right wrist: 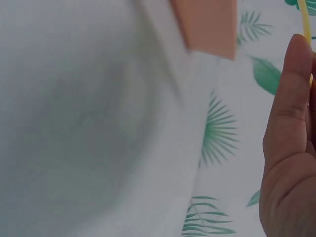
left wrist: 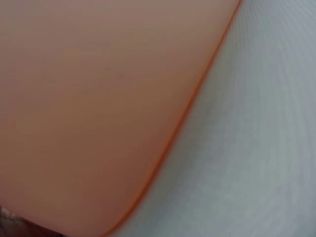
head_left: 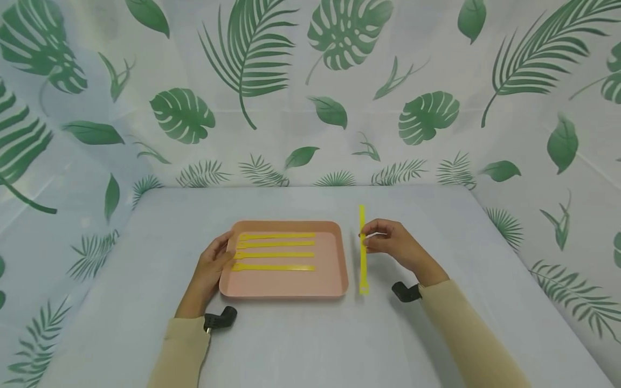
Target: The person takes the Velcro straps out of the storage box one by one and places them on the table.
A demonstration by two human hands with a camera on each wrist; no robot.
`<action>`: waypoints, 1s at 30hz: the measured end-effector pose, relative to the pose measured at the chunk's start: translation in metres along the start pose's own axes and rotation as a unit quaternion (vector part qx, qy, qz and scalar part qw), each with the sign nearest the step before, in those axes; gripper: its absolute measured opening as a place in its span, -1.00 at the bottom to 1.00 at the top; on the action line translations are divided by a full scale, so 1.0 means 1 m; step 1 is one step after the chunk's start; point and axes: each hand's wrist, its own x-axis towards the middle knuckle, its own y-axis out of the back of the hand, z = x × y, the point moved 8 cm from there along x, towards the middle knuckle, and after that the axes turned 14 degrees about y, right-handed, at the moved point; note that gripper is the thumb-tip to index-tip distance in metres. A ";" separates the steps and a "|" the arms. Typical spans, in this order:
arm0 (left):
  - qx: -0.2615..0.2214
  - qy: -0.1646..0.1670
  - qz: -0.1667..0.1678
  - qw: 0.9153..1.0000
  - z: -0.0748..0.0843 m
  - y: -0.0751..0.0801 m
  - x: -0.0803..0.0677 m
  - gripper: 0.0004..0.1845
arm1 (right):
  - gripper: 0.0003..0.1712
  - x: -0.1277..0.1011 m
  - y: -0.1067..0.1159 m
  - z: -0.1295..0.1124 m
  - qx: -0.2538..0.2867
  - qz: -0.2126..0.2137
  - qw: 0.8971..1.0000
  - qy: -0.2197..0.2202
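A pink tray [head_left: 286,288] lies on the white table with several yellow strips [head_left: 274,267] laid side by side in it. My left hand [head_left: 213,264] grips the tray's left rim, thumb over the edge. The left wrist view shows only the tray's underside [left wrist: 89,113] close up. My right hand [head_left: 383,240] pinches another yellow strip [head_left: 362,258] near its middle, to the right of the tray, with the strip standing lengthwise away from me. In the right wrist view a finger [right wrist: 291,98] lies against that strip [right wrist: 305,24].
The white table [head_left: 310,345] runs out in front of and around the tray. A leaf-printed curtain [head_left: 310,91] closes off the back and both sides. Black wrist camera mounts [head_left: 219,318] sit at each cuff.
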 end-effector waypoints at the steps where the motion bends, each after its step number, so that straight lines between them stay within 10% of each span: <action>1: 0.000 0.000 0.000 1.000 0.000 0.000 0.000 -0.37 | -0.67 0.001 0.000 0.004 -0.003 -0.004 1.000 -0.006; 14: 0.004 0.003 0.001 1.000 0.000 -0.001 0.000 -0.38 | -0.71 0.016 0.002 0.044 -0.013 0.017 0.995 -0.095; 30: 0.000 0.005 0.002 1.000 0.001 -0.001 -0.001 -0.37 | -0.78 0.024 -0.004 0.055 -0.148 0.001 0.982 -0.121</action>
